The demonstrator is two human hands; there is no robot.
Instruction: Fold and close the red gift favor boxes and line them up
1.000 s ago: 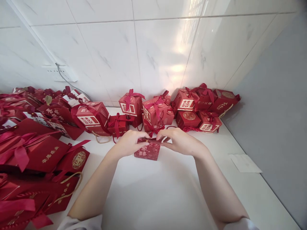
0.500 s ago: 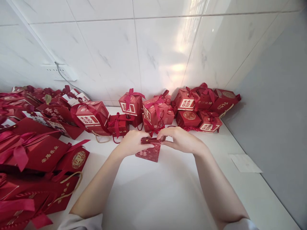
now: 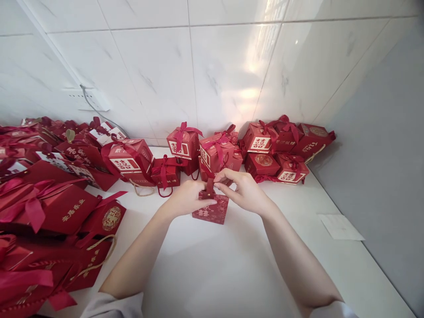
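White bench (image 3: 218,265) lined with ribboned boxes (image 3: 217,152)

In front of them stands a patterned red box (image 3: 213,213). The left hand (image 3: 185,198) pinches its top edge, thumb in front; the right hand (image 3: 244,191) pinches a dark red strap (image 3: 210,187) rising above it.
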